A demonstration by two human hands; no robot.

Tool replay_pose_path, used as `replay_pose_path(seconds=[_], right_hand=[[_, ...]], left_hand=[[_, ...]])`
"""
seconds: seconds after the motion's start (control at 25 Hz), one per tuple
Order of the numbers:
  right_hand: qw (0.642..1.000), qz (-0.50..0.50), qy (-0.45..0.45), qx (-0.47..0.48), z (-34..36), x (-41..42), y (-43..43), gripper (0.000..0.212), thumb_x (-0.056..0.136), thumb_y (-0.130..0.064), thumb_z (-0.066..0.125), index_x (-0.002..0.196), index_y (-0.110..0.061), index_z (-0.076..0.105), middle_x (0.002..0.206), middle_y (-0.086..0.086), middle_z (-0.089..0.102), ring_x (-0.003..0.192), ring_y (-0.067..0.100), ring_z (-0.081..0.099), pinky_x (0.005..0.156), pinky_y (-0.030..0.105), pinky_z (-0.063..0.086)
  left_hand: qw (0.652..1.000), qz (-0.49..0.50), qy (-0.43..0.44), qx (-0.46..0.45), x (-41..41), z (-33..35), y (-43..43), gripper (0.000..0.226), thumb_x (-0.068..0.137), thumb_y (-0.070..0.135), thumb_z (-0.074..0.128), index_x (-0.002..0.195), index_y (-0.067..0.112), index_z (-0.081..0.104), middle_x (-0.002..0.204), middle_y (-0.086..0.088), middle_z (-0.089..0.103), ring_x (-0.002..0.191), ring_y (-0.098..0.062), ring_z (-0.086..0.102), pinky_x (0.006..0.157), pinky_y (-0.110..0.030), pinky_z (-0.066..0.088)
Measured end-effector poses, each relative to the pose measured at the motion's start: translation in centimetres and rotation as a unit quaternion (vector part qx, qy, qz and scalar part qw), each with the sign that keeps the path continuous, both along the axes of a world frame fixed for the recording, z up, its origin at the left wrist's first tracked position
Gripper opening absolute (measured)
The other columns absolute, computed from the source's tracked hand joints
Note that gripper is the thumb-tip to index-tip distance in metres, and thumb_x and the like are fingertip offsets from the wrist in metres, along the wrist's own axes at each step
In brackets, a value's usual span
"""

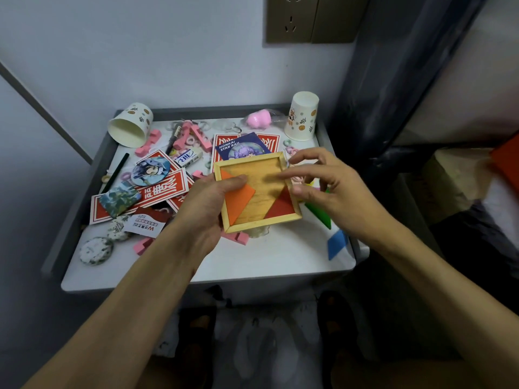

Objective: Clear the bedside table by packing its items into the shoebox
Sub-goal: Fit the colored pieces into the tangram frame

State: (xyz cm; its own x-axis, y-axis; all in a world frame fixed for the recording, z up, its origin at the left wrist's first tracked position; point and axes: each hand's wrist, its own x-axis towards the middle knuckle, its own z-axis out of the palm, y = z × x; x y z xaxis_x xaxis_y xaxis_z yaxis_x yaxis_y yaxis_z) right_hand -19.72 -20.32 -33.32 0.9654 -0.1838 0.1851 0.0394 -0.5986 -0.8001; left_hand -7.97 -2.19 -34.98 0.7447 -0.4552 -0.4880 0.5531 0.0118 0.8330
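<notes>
While left hand (207, 203) grips the wooden puzzle tray (261, 189) over the tabletop's (252, 262) middle, thumb pinning the orange piece (238, 200), right hand (328, 189) hovers loose-fingered, empty; keep tray level so pieces stay seated. Shoebox unseen.
</notes>
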Motion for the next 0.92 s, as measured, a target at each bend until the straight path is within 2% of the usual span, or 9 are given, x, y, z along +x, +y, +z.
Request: replay_pose_path(seconds=[0.12, 0.2, 0.28, 0.44, 0.56, 0.64, 0.72, 0.84, 0.92], right_hand=[[0.994, -0.008, 0.064, -0.089, 0.1, -1.2, -1.7, 0.020, 0.082, -0.022, 0.071, 0.093, -0.039, 0.068, 0.105, -0.016, 0.056, 0.096, -0.002, 0.052, 0.079, 0.014, 0.046], [0.956, 0.048, 0.183, -0.223, -0.2, -2.2, -2.6, 0.023, 0.076, -0.027, 0.078, 0.095, -0.036, 0.069, 0.105, -0.015, 0.057, 0.099, 0.001, 0.051, 0.087, 0.021, 0.045], [0.917, 0.091, 0.263, -0.287, -0.8, -3.0, -3.1, 0.035, 0.071, -0.031, 0.082, 0.102, -0.035, 0.069, 0.109, -0.014, 0.053, 0.105, 0.004, 0.044, 0.091, 0.021, 0.039], [0.902, 0.090, 0.265, -0.328, -0.9, -3.7, -3.2, 0.035, 0.068, -0.031, 0.084, 0.098, -0.033, 0.067, 0.110, -0.013, 0.048, 0.099, -0.002, 0.034, 0.082, 0.013, 0.029], [0.896, 0.089, 0.263, -0.346, -1.1, -3.5, -3.1, 0.031, 0.069, -0.031, 0.082, 0.096, -0.028, 0.068, 0.105, -0.011, 0.053, 0.100, 0.005, 0.043, 0.084, 0.019, 0.036], [0.905, 0.073, 0.275, -0.317, -0.8, -3.5, -2.9, 0.024, 0.071, -0.029, 0.081, 0.091, -0.028, 0.067, 0.096, -0.011, 0.057, 0.092, 0.007, 0.052, 0.080, 0.025, 0.045], [0.939, 0.034, 0.249, -0.233, -0.1, -3.5, -2.8, 0.016, 0.074, -0.024, 0.081, 0.083, -0.028, 0.068, 0.085, -0.010, 0.063, 0.082, 0.006, 0.058, 0.071, 0.018, 0.049], [0.991, -0.047, 0.114, -0.046, 1.1, -3.0, -2.0, 0.013, 0.074, -0.021, 0.078, 0.076, -0.029, 0.068, 0.080, -0.010, 0.068, 0.083, -0.002, 0.061, 0.069, 0.009, 0.049], [0.997, -0.059, 0.052, -0.020, 1.4, -2.2, -0.8, 0.012, 0.074, -0.021, 0.078, 0.075, -0.029, 0.070, 0.078, -0.011, 0.068, 0.078, 0.000, 0.059, 0.065, 0.013, 0.049]], left_hand=[[1.000, 0.023, -0.004, 0.016, 0.4, -0.3, 0.2, 0.024, 0.084, 0.016, 0.074, 0.107, 0.017, 0.069, 0.093, -0.007, 0.077, 0.084, -0.031, 0.075, 0.064, -0.051, 0.060], [0.999, 0.031, -0.004, 0.023, 0.6, -0.5, 0.4, 0.024, 0.083, 0.017, 0.076, 0.105, 0.018, 0.068, 0.090, -0.006, 0.078, 0.080, -0.030, 0.075, 0.060, -0.049, 0.059], [0.999, 0.037, -0.004, 0.021, 0.6, -0.5, 0.3, 0.023, 0.083, 0.016, 0.076, 0.104, 0.018, 0.067, 0.085, -0.004, 0.078, 0.075, -0.028, 0.075, 0.056, -0.047, 0.058], [0.999, 0.039, -0.002, 0.022, 0.1, -0.5, -0.2, 0.025, 0.083, 0.015, 0.076, 0.106, 0.017, 0.066, 0.083, -0.003, 0.077, 0.074, -0.027, 0.075, 0.056, -0.045, 0.058], [0.999, 0.028, 0.004, 0.030, -0.3, -0.4, -0.7, 0.027, 0.083, 0.016, 0.076, 0.109, 0.017, 0.065, 0.086, -0.004, 0.077, 0.074, -0.027, 0.075, 0.056, -0.046, 0.059], [0.999, 0.028, 0.004, 0.032, -0.5, -0.3, -1.0, 0.023, 0.085, 0.016, 0.075, 0.105, 0.018, 0.065, 0.082, -0.003, 0.077, 0.069, -0.025, 0.075, 0.051, -0.044, 0.057], [0.999, 0.026, 0.000, 0.036, -0.8, -0.3, -1.1, 0.020, 0.086, 0.018, 0.074, 0.104, 0.020, 0.066, 0.086, -0.003, 0.077, 0.067, -0.023, 0.075, 0.049, -0.043, 0.057], [0.999, 0.016, -0.008, 0.030, -1.2, -0.3, -1.4, 0.016, 0.089, 0.019, 0.071, 0.104, 0.022, 0.066, 0.090, -0.002, 0.076, 0.073, -0.025, 0.075, 0.049, -0.044, 0.057], [1.000, 0.006, -0.015, 0.018, -1.7, -0.2, -1.7, 0.015, 0.090, 0.019, 0.069, 0.105, 0.022, 0.066, 0.093, -0.003, 0.076, 0.079, -0.027, 0.075, 0.053, -0.048, 0.059]])
